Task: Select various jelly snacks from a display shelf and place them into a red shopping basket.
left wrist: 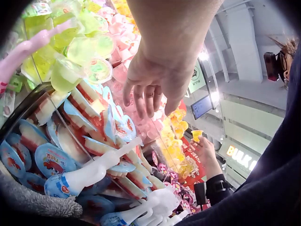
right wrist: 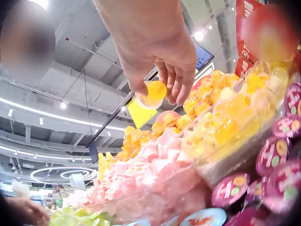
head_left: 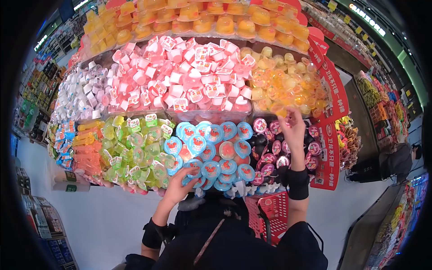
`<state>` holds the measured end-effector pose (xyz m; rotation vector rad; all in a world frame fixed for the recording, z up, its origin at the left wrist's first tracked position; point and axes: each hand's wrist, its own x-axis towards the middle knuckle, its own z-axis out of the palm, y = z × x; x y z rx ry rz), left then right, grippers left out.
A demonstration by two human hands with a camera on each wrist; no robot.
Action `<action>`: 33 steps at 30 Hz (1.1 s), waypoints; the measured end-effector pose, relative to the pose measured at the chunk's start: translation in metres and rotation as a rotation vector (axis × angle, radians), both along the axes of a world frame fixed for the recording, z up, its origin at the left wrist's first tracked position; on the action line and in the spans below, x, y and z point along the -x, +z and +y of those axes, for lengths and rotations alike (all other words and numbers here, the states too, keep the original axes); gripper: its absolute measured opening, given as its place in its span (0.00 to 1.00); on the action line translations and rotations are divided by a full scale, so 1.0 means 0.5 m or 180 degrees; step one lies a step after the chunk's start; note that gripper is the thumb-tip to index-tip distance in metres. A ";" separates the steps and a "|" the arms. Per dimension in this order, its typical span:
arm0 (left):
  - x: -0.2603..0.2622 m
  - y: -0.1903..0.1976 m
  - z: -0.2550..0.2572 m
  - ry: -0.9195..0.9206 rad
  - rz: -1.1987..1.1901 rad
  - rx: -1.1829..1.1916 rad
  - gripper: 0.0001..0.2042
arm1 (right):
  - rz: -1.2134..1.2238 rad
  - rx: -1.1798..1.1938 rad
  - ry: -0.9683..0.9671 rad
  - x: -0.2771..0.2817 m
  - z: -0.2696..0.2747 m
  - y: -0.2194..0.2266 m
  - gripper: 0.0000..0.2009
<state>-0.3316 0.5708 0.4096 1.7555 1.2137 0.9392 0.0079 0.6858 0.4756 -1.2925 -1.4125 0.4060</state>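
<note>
My right hand (head_left: 294, 132) pinches a small yellow jelly cup (right wrist: 154, 94) between thumb and fingers. In the head view that hand is over the front of the bin of yellow jelly cups (head_left: 288, 83). My left hand (head_left: 179, 185) hangs with loosely bent fingers near the blue-lidded jelly cups (head_left: 211, 168), at the front edge of the display. Seen from the left wrist, that hand (left wrist: 157, 80) holds nothing, and the blue-lidded cups (left wrist: 55, 160) lie beside and below it.
Pink-and-white jelly cups (head_left: 180, 76) fill the middle bin, with orange ones (head_left: 225, 24) above. Green jelly cups (head_left: 135, 148) lie to the left, purple-lidded ones (head_left: 267, 157) to the right. A red shopping basket (head_left: 279, 211) is below me. Another person (head_left: 391, 162) is at the right.
</note>
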 end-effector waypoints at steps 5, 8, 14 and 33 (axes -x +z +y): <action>-0.009 0.000 0.006 0.0056 -0.0036 0.0088 0.15 | -0.0775 -0.0462 -0.0466 -0.070 0.138 0.075 0.16; -0.008 -0.006 0.008 0.0119 -0.0027 0.0128 0.14 | -0.1079 -0.0307 -0.0654 -0.100 0.217 0.112 0.16; -0.007 -0.007 0.005 0.0235 -0.0131 0.0178 0.14 | -0.1910 0.0417 -0.1060 -0.154 0.372 0.112 0.20; -0.029 -0.003 -0.002 0.0219 -0.0076 0.0270 0.14 | -0.1860 0.0510 -0.0945 -0.189 0.377 0.098 0.21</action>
